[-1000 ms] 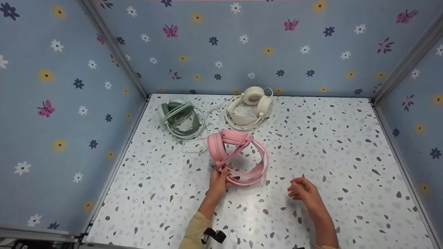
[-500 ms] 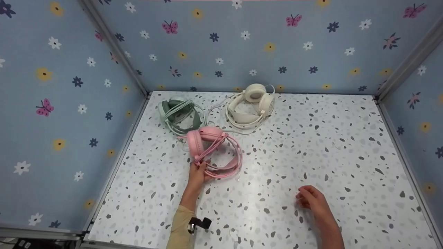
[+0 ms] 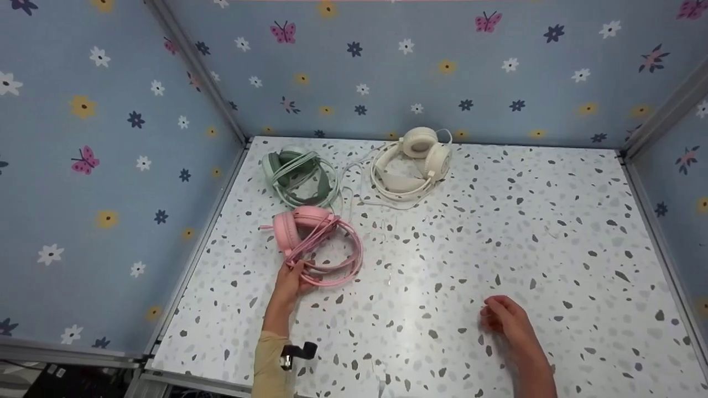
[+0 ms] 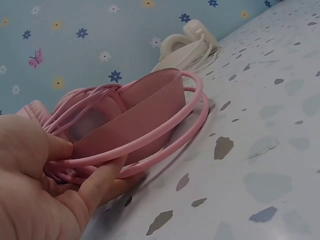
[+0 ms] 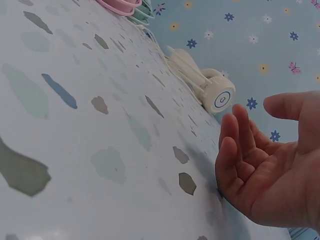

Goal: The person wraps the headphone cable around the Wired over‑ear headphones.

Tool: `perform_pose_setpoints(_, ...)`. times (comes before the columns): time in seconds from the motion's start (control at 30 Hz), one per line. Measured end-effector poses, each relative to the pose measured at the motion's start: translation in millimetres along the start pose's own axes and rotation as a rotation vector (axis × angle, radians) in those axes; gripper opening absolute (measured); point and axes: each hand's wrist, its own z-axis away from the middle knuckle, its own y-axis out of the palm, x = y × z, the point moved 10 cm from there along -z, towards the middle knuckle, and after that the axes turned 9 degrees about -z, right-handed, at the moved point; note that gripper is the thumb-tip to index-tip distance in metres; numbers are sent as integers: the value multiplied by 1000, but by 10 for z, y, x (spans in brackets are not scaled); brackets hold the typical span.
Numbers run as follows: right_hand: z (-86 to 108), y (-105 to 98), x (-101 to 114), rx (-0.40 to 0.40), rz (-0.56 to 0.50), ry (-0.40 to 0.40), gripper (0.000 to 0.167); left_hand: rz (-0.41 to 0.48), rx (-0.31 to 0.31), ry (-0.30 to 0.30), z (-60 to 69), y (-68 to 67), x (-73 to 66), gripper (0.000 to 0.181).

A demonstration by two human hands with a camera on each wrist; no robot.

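Left hand pinches pink headphones at the headband, thumb above, fingers beneath. Location: just on the near side of the green headphones; contact unclear. Cream headphones: right of the green headphones. Right hand: nearer, further right, loosely curled, empty. Judged step: positioning; next calls for level set-down, then letting go.

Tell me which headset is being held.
The pink over-ear headset, gripped by the left hand; neither hand touches the green headset or cream headset.
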Motion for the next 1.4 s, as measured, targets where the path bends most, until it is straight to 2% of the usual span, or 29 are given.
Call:
perform_pose_setpoints(0.13, -19, 9, -9, 2, -31, -2, 29, -68, -8, -49, -75, -9, 3, 36)
perform_pose_setpoints(0.23, -19, 5, -23, 5, -37, 5, 29, -235, -51, -69, -93, -30, -28, 32)
perform_pose_setpoints(0.33, -13, -15, -45, 1, -46, 15, 28, -425, -97, -47, -87, -56, -79, 29)
perform_pose_setpoints(0.4, -7, -33, -66, -7, -66, 23, 27, -499, -125, -18, -74, -73, -100, 29)
perform_pose_setpoints(0.47, -7, -41, -73, -12, -80, 20, 27, -511, -140, 1, -51, -95, -89, 30)
perform_pose_setpoints(0.63, -21, -69, -94, -27, -117, 7, 24, -469, -159, 4, 2, -133, -23, 38)
perform_pose_setpoints(0.83, -28, -90, -144, -46, -128, 48, 26, -475, -151, -1, 38, -147, 10, 48)
perform_pose_setpoints(0.93, -36, -96, -131, -55, -136, 41, 27, -522, -138, -13, 76, -145, -1, 54)
perform_pose_setpoints(1.03, -50, -87, -126, -58, -138, 27, 24, -667, -95, -42, 184, -126, -26, 64)
perform_pose_setpoints(1.17, -66, -73, -133, -59, -130, -2, 19, -931, 37, -44, 417, -3, -86, 61)
perform_pose_setpoints(1.23, -71, -69, -136, -60, -121, -16, 18, -1017, 116, -20, 538, 122, -107, 53)
perform_pose_setpoints(1.3, -78, -67, -148, -57, -112, -5, 21, -1066, 177, 42, 632, 310, -132, 44)
perform_pose_setpoints(1.4, -89, -76, -175, -59, -98, 21, 24, -1119, 216, 220, 740, 703, -168, 40)
